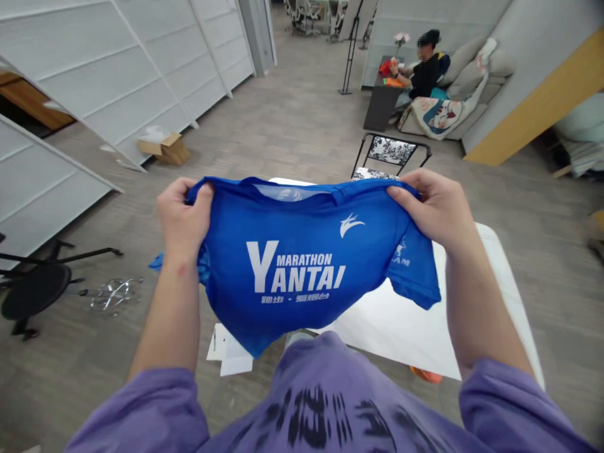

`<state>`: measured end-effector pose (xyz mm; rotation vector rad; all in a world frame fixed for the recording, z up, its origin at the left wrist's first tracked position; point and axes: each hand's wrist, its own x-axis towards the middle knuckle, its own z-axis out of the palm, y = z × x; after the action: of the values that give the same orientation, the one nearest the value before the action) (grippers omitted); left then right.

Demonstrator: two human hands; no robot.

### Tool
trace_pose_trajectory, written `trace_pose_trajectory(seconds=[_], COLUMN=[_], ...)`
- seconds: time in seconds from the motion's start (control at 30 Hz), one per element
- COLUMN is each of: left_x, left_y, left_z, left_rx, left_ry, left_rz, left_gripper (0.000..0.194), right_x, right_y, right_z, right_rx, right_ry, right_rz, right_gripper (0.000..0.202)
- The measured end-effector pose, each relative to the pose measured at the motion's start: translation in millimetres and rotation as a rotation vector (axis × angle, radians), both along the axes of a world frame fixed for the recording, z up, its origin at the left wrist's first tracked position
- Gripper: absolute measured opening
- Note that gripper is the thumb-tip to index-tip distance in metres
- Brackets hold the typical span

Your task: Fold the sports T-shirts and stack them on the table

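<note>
A blue T-shirt [302,233] with white "Marathon Yantai" lettering is stretched out in the air in front of me, its neckline at the top. My left hand [184,214] pinches one shoulder of it, thumb in front. The other shoulder is gripped by my right hand [431,204], and a short sleeve hangs down below that hand. The shirt's lower part sags to a point at the left. Beneath it is a white table [401,327], partly hidden by the shirt.
A folding chair [391,151] with a patterned back stands beyond the table. White sheets [231,352] lie low at the left. A cardboard box [165,148] and a black stool [35,289] are on the floor to the left. Farther off, a person [425,69] sits at a dark desk [380,104].
</note>
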<state>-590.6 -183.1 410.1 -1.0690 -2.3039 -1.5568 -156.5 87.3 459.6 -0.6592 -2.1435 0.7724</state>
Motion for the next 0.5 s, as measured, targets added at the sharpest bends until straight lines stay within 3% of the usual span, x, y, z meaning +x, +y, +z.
trace_pose_trajectory(seconds=[0.13, 0.2, 0.27, 0.37, 0.43, 0.5], left_x=[-104.9, -138.2, -155.9, -152.8, -132.2, -99.1], left_y=[122.5, 181.0, 225.3, 249.4, 232.6, 192.8], left_z=[-66.0, -100.0, -131.7, -178.4, -212.2, -248.1], left_rx=[-0.148, -0.27, -0.401, -0.526, -0.594, -0.699], left_ry=[-0.008, -0.023, -0.073, -0.125, -0.139, -0.17], left_rz=[-0.109, -0.141, -0.147, -0.115, -0.144, -0.195], left_gripper=[0.037, 0.035, 0.036, 0.054, 0.059, 0.06], right_x=[-115.5, -163.6, -196.1, -206.8, -187.5, -151.4], right_y=[108.4, 150.8, 173.3, 155.9, 109.1, 41.8], right_z=[-83.9, -131.8, -180.8, -255.7, -306.5, -356.3], right_rx=[-0.057, -0.092, -0.109, -0.108, -0.165, -0.327], right_ry=[-0.182, -0.283, -0.373, -0.494, -0.591, -0.712], right_rz=[-0.101, -0.187, -0.294, -0.363, -0.319, -0.228], right_gripper=[0.051, 0.056, 0.061, 0.076, 0.077, 0.07])
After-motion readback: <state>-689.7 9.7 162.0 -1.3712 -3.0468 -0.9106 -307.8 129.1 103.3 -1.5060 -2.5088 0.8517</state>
